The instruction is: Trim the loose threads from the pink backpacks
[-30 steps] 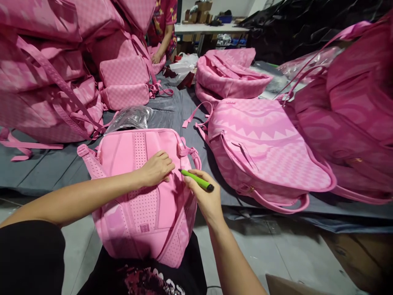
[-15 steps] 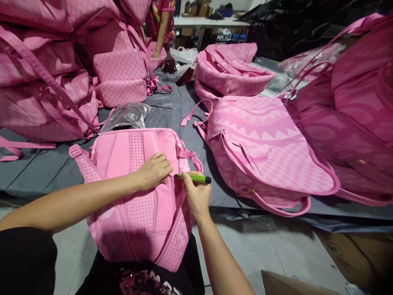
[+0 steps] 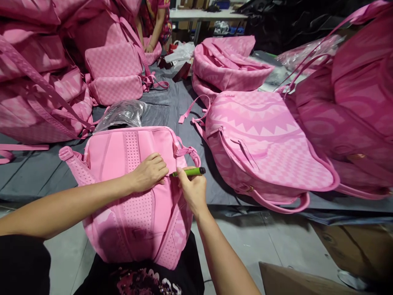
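Black sheeting (image 3: 276,28), white table (image 3: 208,15); cardboard (image 3: 291,280) on floor (image 3: 239,241).

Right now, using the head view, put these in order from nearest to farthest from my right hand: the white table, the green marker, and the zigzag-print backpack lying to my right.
1. Green marker, held in your right hand.
2. Zigzag-print backpack, lying to the right of that hand.
3. White table, far back, near the top of the view.
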Demonstrator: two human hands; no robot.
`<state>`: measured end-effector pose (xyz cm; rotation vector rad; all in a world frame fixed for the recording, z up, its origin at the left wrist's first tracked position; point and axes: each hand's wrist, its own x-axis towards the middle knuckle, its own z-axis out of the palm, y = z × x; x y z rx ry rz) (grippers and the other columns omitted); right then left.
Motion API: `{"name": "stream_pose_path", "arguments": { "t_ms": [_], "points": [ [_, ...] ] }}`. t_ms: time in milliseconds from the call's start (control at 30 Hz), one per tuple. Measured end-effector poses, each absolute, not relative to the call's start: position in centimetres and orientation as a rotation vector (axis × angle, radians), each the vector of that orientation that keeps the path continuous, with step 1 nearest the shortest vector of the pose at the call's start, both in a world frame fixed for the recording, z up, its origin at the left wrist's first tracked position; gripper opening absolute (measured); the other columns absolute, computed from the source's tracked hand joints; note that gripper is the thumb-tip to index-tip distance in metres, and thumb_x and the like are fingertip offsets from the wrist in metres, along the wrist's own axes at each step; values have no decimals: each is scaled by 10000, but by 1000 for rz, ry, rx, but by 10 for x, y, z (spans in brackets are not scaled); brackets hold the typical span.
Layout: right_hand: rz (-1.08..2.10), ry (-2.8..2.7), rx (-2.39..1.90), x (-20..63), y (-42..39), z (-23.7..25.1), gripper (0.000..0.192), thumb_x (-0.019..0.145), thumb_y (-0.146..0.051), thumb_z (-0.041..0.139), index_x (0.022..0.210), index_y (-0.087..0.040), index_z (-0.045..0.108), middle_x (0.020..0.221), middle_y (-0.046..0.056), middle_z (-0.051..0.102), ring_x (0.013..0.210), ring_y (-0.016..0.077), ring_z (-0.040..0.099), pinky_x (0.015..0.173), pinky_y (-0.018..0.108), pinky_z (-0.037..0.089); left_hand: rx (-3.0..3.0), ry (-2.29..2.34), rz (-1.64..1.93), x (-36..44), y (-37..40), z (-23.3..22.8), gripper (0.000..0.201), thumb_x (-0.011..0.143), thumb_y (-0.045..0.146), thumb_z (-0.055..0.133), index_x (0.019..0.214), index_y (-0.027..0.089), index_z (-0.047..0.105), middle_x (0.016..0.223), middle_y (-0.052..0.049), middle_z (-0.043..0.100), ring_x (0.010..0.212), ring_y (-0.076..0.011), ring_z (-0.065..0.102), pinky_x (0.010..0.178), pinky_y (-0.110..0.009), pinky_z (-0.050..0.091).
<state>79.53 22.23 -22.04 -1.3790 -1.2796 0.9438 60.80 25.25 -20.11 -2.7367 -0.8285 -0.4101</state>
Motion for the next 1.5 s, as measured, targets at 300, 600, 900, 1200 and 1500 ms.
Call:
{"name": "stream_pose_path", "arguments": {
  "t_ms": [300,600,900,1200,1500],
  "points": [
    [881,-1356,-1413,796,221,-220,326,873,-465,588,735,-175,640,680,28,672,601,171,591,624,290,441,-2781,-877,-361,608,255,-203,351,948,466,514,772,169,578,760,-44,589,782,-207,480,921,-380,368],
    [829,-1435,-1404,794,222,-222,367,877,-504,557,697,-188,603,606,13,620,532,162,544,561,286,406,-2766,-887,-480,611,255,-205,331,919,448,572,737,172,552,724,-30,569,741,-193,465,882,-366,390],
    [766,-1413,-1397,794,216,-230,387,894,-522,543,705,-185,576,581,10,614,524,158,560,567,263,412,-2757,-933,-451,615,254,-206,320,875,453,635,749,175,539,729,-21,572,729,-195,479,849,-379,402],
    [853,-1378,-1352,796,221,-232,385,887,-533,545,760,-177,617,660,37,663,592,185,600,597,277,434,-2768,-983,-397,617,255,-207,320,775,419,751,763,176,543,754,-17,589,744,-198,501,826,-377,407],
    [876,-1407,-1368,796,221,-224,406,857,-559,551,688,-192,595,595,20,616,548,184,553,569,289,408,-2767,-1023,-328,617,255,-208,333,750,434,765,787,181,552,789,-27,609,772,-208,509,884,-398,409]
  ]
}}
